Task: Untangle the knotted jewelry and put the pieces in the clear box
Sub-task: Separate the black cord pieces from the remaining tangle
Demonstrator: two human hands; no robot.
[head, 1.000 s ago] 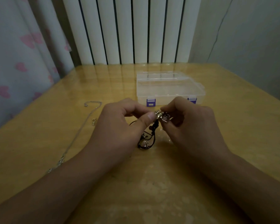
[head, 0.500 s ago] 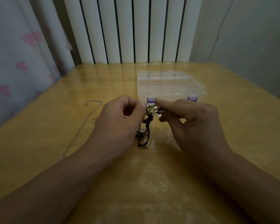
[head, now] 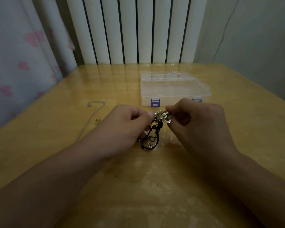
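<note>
A knotted jewelry bundle (head: 156,127) of black cords and shiny metal charms hangs between my hands above the table. My left hand (head: 125,127) pinches its left side with thumb and fingers. My right hand (head: 199,124) pinches the metal charms at the top right of the knot. The cords' lower loops reach down to the tabletop. The clear box (head: 174,88) with purple latches stands shut just behind my hands. A thin silver chain (head: 95,111) lies loose on the table to the left, partly hidden by my left forearm.
The yellow wooden table (head: 155,186) has a glossy top. A white radiator (head: 135,30) stands behind its far edge, a curtain with pink hearts (head: 15,55) hangs at the left and a grey wall is at the right.
Both hands lifted the knot a little toward the box and shifted their pinch on the charms. The chain and box have not moved.
</note>
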